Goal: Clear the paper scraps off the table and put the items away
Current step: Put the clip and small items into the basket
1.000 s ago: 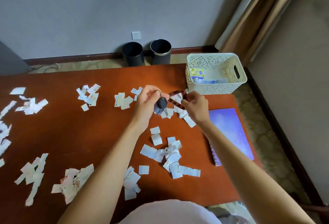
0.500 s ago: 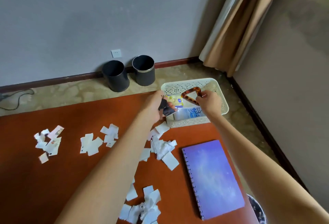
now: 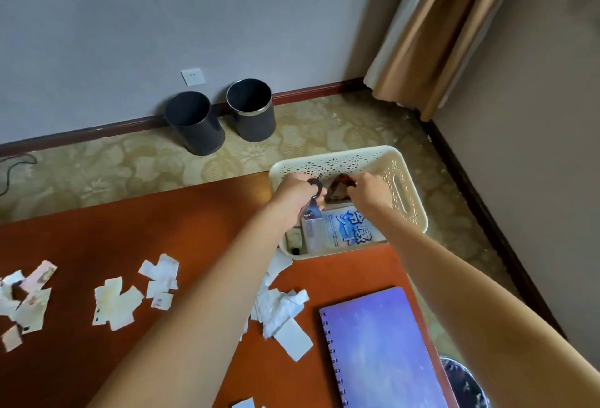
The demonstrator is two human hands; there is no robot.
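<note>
Both arms stretched fwd over the cream basket (image 3: 409, 187) at the tabletop's (image 3: 162, 239) far right corner. My left hand (image 3: 293, 195) has its fingers curled round a dark ring (image 3: 315, 184) w/ an NFC tag (image 3: 312, 211) dangling under it. My right hand (image 3: 373, 191) has its fingers pinching the brown triangular clip (image 3: 339, 193) by its top right corner. Both items are inside the basket's rim, above a blue-white packet (image 3: 352, 229).

Vs. half a sec ago, both hands are deeper in, nearer the basket's back wall, and the clip sits lower.

Paper scraps (image 3: 281, 310) lie on the tabletop near the purple notebook (image 3: 380, 349) – some hidden under my left forearm. Can't tell if the clip touches the basket floor; my right fingertips are hidden behind my knuckles.
</note>
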